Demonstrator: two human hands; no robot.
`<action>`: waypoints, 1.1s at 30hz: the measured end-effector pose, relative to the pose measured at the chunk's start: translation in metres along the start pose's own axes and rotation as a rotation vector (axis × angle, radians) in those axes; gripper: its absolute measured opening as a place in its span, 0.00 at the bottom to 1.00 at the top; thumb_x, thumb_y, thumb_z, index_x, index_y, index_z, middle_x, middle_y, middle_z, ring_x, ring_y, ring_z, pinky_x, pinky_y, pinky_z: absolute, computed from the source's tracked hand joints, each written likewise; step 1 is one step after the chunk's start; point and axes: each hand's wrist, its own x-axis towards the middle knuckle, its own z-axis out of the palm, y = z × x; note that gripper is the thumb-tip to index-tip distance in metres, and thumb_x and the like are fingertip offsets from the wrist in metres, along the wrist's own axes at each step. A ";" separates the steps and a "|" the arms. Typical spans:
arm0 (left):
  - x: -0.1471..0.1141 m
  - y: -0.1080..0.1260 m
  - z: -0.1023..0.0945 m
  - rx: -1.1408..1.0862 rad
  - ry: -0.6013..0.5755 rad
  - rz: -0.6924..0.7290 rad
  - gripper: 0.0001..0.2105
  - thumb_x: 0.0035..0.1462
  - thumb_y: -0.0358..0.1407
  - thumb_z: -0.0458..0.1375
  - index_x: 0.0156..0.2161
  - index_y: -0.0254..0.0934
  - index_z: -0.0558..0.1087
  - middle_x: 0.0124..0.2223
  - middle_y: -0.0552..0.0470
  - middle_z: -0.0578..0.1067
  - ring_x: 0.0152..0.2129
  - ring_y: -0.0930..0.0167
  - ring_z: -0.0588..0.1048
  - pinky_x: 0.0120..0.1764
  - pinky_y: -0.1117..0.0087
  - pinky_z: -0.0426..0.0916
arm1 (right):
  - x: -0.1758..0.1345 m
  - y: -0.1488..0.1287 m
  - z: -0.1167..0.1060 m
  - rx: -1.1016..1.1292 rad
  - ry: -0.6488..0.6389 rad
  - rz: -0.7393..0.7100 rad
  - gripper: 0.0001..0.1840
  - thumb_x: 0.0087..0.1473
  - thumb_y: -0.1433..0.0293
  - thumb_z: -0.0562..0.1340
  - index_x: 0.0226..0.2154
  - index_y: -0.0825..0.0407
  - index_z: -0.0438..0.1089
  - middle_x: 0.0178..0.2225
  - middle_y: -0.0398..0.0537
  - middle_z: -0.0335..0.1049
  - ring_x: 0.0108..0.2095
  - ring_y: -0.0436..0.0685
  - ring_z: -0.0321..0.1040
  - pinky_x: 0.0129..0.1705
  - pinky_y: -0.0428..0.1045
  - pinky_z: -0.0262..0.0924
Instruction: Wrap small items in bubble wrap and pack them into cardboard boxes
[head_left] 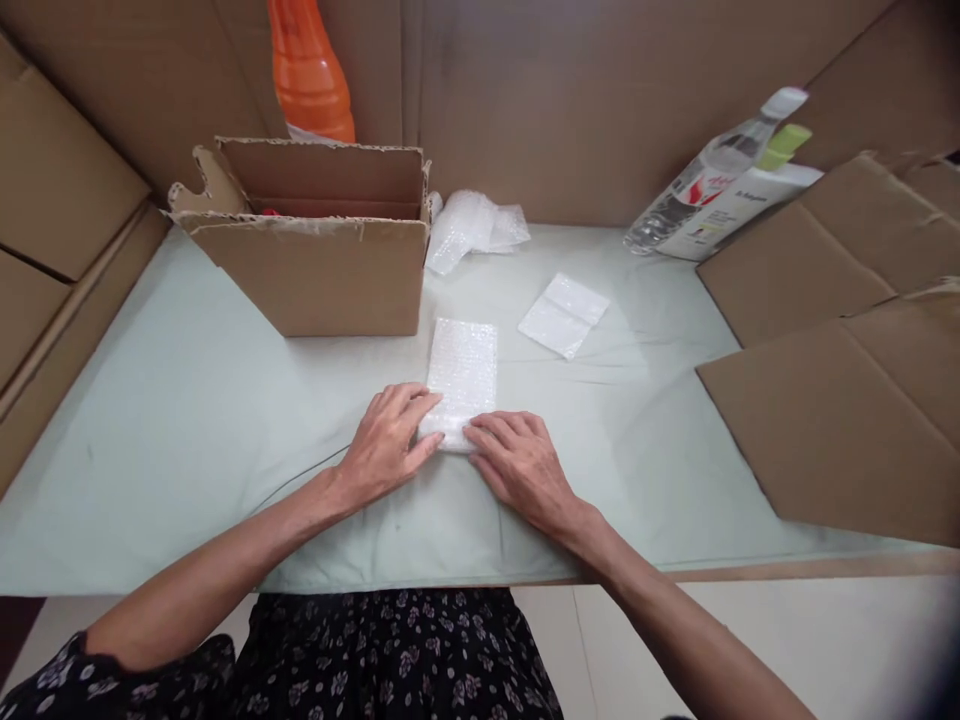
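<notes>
A strip of clear bubble wrap (463,362) lies lengthwise on the table in front of me, its near end folded or rolled into a thicker bundle. Whether something sits inside the fold I cannot tell. My left hand (390,435) grips the left side of that bundle, thumb at the near edge and fingers on top. On the right side, my right hand (523,462) has its fingers bent over the same bundle. Beyond it to the right is a flat, creased square of bubble wrap (564,315).
An open cardboard box (352,275) stands at the back left, an orange bottle (309,75) behind it. Crumpled bubble wrap (476,228) lies beside the box. At the back right are a clear bottle (709,180), a white packet (739,210) and cardboard flaps (840,420). A thin cord (300,472) runs by my left forearm.
</notes>
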 end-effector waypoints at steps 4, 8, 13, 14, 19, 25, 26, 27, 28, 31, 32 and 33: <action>-0.024 0.007 -0.014 -0.083 -0.105 0.083 0.17 0.65 0.31 0.56 0.58 0.34 0.70 0.43 0.46 0.80 0.42 0.63 0.75 0.47 0.58 0.70 | -0.002 -0.002 -0.004 0.239 -0.057 0.076 0.11 0.67 0.73 0.58 0.48 0.51 0.73 0.41 0.49 0.80 0.40 0.57 0.73 0.47 0.55 0.64; -0.032 0.009 -0.016 -0.128 -0.176 -0.050 0.19 0.63 0.30 0.58 0.59 0.34 0.70 0.39 0.49 0.80 0.34 0.66 0.76 0.42 0.61 0.71 | -0.009 -0.010 -0.013 0.257 -0.049 0.093 0.13 0.66 0.70 0.59 0.52 0.52 0.71 0.47 0.53 0.78 0.45 0.59 0.73 0.47 0.55 0.65; -0.022 0.004 -0.008 0.003 -0.054 -0.056 0.16 0.63 0.32 0.57 0.55 0.32 0.72 0.49 0.40 0.78 0.45 0.59 0.75 0.47 0.55 0.71 | -0.007 -0.016 -0.006 0.020 0.002 -0.018 0.12 0.64 0.69 0.61 0.49 0.55 0.72 0.50 0.60 0.76 0.45 0.65 0.71 0.46 0.60 0.63; -0.022 0.005 -0.008 -0.014 -0.047 -0.017 0.16 0.64 0.32 0.57 0.56 0.33 0.72 0.52 0.39 0.77 0.48 0.58 0.74 0.49 0.55 0.70 | -0.006 -0.016 -0.004 0.005 -0.007 -0.024 0.11 0.64 0.71 0.60 0.48 0.55 0.73 0.49 0.59 0.76 0.44 0.65 0.71 0.45 0.60 0.63; -0.036 0.015 -0.019 -0.150 -0.159 0.060 0.19 0.65 0.30 0.55 0.60 0.37 0.67 0.44 0.48 0.79 0.41 0.65 0.75 0.47 0.59 0.70 | -0.007 -0.012 -0.003 0.271 -0.074 0.053 0.14 0.67 0.72 0.57 0.53 0.51 0.70 0.42 0.50 0.80 0.39 0.57 0.74 0.44 0.54 0.66; -0.026 0.010 -0.011 0.047 -0.130 -0.090 0.17 0.64 0.33 0.55 0.56 0.32 0.72 0.39 0.44 0.79 0.37 0.61 0.75 0.43 0.55 0.71 | -0.011 -0.018 -0.008 0.069 0.021 0.041 0.16 0.66 0.65 0.60 0.53 0.54 0.70 0.55 0.62 0.73 0.52 0.67 0.70 0.48 0.60 0.65; -0.024 0.008 -0.010 0.080 -0.111 -0.118 0.16 0.64 0.34 0.55 0.55 0.32 0.72 0.40 0.43 0.78 0.38 0.60 0.75 0.44 0.54 0.70 | -0.010 -0.019 -0.007 0.033 0.003 0.007 0.16 0.65 0.65 0.61 0.53 0.55 0.71 0.55 0.63 0.73 0.51 0.67 0.70 0.48 0.61 0.65; -0.022 0.007 -0.010 0.083 -0.087 -0.149 0.16 0.64 0.35 0.55 0.54 0.32 0.73 0.40 0.43 0.78 0.38 0.59 0.75 0.44 0.53 0.71 | -0.007 -0.020 -0.004 0.013 -0.030 -0.026 0.16 0.64 0.66 0.61 0.52 0.55 0.71 0.54 0.63 0.73 0.50 0.67 0.70 0.48 0.61 0.65; -0.023 0.006 -0.011 0.050 -0.064 -0.189 0.17 0.64 0.36 0.55 0.55 0.33 0.72 0.40 0.43 0.78 0.39 0.60 0.75 0.44 0.54 0.71 | -0.004 -0.019 -0.002 0.004 -0.059 -0.042 0.15 0.64 0.68 0.61 0.52 0.55 0.72 0.53 0.62 0.74 0.48 0.67 0.71 0.47 0.61 0.65; -0.032 0.008 -0.017 -0.259 -0.004 -0.398 0.22 0.64 0.40 0.57 0.61 0.38 0.66 0.45 0.45 0.77 0.39 0.64 0.77 0.39 0.60 0.74 | 0.006 -0.015 0.007 0.089 -0.065 0.041 0.15 0.65 0.73 0.58 0.52 0.54 0.73 0.48 0.58 0.78 0.46 0.64 0.73 0.45 0.59 0.67; -0.035 0.010 -0.019 -0.400 0.007 -0.475 0.25 0.63 0.41 0.57 0.63 0.39 0.63 0.48 0.44 0.77 0.40 0.65 0.77 0.39 0.62 0.75 | 0.008 -0.013 0.009 0.164 -0.058 0.097 0.15 0.65 0.73 0.58 0.52 0.53 0.73 0.47 0.57 0.79 0.45 0.63 0.74 0.45 0.58 0.68; -0.039 0.012 -0.021 -0.538 0.006 -0.541 0.28 0.62 0.40 0.58 0.65 0.39 0.59 0.51 0.42 0.77 0.42 0.65 0.78 0.40 0.62 0.76 | 0.010 -0.013 0.009 0.257 -0.062 0.153 0.15 0.65 0.72 0.58 0.53 0.53 0.73 0.47 0.55 0.79 0.45 0.62 0.75 0.46 0.58 0.68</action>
